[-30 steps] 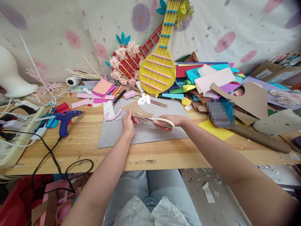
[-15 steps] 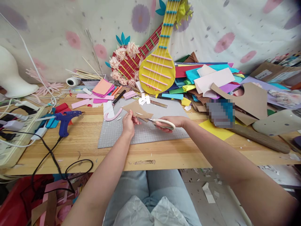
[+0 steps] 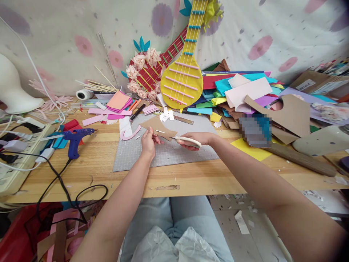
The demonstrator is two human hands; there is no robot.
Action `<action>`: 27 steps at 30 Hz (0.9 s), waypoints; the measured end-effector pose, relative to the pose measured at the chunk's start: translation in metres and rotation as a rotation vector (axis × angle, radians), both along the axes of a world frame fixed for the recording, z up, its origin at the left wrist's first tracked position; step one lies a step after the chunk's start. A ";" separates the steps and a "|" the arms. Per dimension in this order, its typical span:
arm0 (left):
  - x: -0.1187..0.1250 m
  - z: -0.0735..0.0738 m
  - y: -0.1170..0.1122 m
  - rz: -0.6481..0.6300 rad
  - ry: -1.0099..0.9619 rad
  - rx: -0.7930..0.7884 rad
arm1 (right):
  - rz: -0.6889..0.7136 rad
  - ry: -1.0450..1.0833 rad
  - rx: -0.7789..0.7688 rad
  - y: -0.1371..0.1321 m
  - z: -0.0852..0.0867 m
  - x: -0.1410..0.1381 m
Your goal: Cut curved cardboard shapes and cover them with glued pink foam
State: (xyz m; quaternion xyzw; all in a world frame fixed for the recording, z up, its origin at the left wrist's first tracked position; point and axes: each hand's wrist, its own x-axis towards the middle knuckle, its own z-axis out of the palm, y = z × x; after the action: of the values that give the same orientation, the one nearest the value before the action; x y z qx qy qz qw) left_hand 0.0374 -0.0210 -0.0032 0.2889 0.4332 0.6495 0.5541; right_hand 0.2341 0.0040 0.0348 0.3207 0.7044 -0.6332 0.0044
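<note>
A piece of brown cardboard (image 3: pixel 155 124) is pinched in my left hand (image 3: pixel 148 142), held just above the grey cutting mat (image 3: pixel 174 157). My right hand (image 3: pixel 194 140) grips a pair of scissors (image 3: pixel 192 141) with pale handles. The blades point left and lie across the cardboard, one blade tip showing on top of it. Beyond my left hand, a curved pink strip (image 3: pixel 130 137) and some white paper (image 3: pixel 125 126) rest on the mat's left side. White scraps (image 3: pixel 166 115) and a ruler (image 3: pixel 184 120) lie behind the cardboard.
At the left are a blue glue gun (image 3: pixel 76 140) with a looping black cord and a power strip (image 3: pixel 25 160). A yellow lute-shaped craft (image 3: pixel 182 84) and a red one (image 3: pixel 145 74) lean against the wall. Coloured sheets (image 3: pixel 247 89) and cut cardboard (image 3: pixel 296 112) pile up at the right.
The scissor handles have come closer together as my right hand closes, and the blades lie nearer each other on the cardboard. My left hand has hardly moved.
</note>
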 end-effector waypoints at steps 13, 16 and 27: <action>-0.005 0.003 0.003 -0.029 -0.036 -0.002 | -0.007 -0.011 0.040 0.001 0.003 -0.004; -0.005 0.002 0.006 -0.022 -0.030 0.010 | 0.043 0.014 -0.013 0.003 0.005 -0.004; -0.006 0.001 0.004 0.009 -0.054 0.028 | 0.040 -0.120 0.107 0.007 0.017 -0.010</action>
State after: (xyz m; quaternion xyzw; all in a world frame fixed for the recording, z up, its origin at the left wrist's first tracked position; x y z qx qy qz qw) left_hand 0.0311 -0.0169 -0.0020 0.2770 0.4102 0.6658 0.5583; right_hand 0.2236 0.0112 0.0514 0.3436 0.7419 -0.5742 0.0422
